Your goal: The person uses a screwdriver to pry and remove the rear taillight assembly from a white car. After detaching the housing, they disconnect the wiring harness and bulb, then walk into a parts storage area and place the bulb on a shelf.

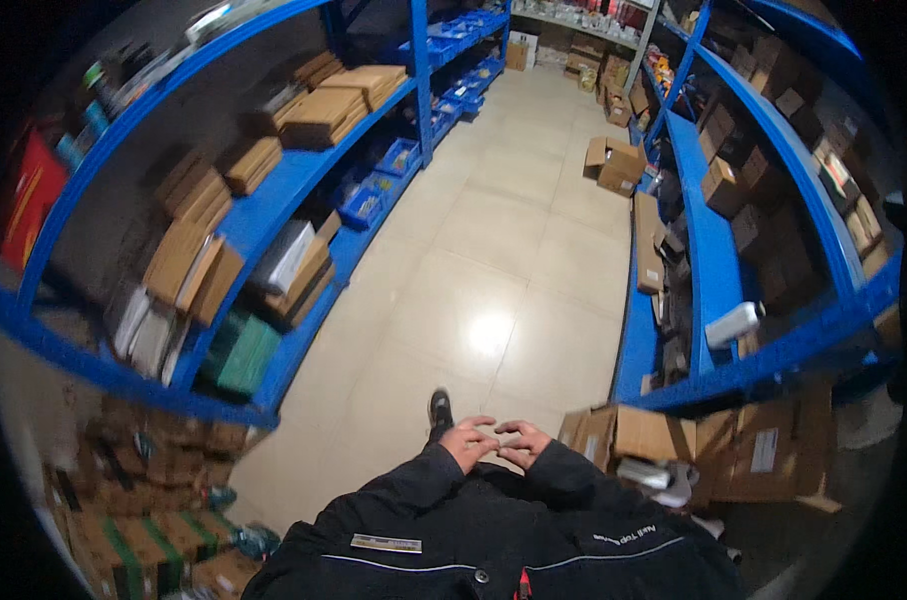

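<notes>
Both hands are close together in front of my dark jacket (424, 520), at the lower middle of the head view. My left hand (468, 443) has its fingers loosely stretched toward the right, apart from each other. Facing it, my right hand (524, 443) points its slightly bent fingers to the left. The fingertips of the two hands nearly meet or touch; I cannot tell which. Nothing shows in either hand. One dark shoe (440, 408) is on the pale tiled floor (454, 290) just beyond my left hand.
Blue shelving (274, 215) with flat cardboard stacks and blue bins runs along the left. Another blue rack (709, 200) with boxes lines the right. Open cartons (744, 450) lie near me at right, taped boxes (144, 545) at left. An open box (614, 165) stands farther along the aisle.
</notes>
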A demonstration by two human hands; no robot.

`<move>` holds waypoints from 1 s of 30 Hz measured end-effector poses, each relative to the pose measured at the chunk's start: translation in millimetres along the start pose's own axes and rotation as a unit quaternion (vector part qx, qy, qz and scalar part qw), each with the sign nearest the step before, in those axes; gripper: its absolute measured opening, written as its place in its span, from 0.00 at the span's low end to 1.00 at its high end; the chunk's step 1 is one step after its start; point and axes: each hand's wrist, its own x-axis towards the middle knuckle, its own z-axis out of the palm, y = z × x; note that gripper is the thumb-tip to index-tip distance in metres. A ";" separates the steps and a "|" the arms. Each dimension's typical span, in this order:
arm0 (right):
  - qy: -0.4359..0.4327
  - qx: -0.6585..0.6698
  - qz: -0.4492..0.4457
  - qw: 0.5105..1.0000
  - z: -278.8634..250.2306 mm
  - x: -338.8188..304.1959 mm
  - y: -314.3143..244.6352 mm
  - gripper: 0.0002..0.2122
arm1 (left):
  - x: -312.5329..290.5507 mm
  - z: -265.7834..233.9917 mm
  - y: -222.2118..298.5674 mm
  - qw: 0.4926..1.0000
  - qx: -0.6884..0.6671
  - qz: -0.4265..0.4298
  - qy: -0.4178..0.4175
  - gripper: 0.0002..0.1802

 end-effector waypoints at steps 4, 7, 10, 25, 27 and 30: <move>0.139 -0.068 0.059 0.986 -95.0 91.4 63.2 0.09 | 177.3 -75.6 12.5 0.993 0.048 -0.085 -0.072 0.26; 0.218 -0.162 0.159 0.949 -167.7 123.4 158.5 0.12 | 311.2 -144.3 34.4 0.982 0.074 -0.113 -0.131 0.34; 0.263 -0.306 0.213 0.890 -218.5 140.1 277.6 0.13 | 449.2 -208.2 28.8 0.968 0.139 -0.118 -0.172 0.39; 0.234 -0.340 0.292 0.863 -615.6 559.7 482.5 0.14 | 696.8 -450.4 -210.0 0.770 0.172 -0.611 -0.062 0.43; 0.432 0.432 0.417 0.673 -724.8 674.2 510.7 0.14 | 765.3 -461.9 -227.1 0.774 0.145 -0.613 -0.055 0.42; 0.363 0.299 0.443 0.763 -832.0 791.9 511.6 0.22 | 924.7 -493.3 -233.3 0.812 0.130 -0.566 -0.048 0.41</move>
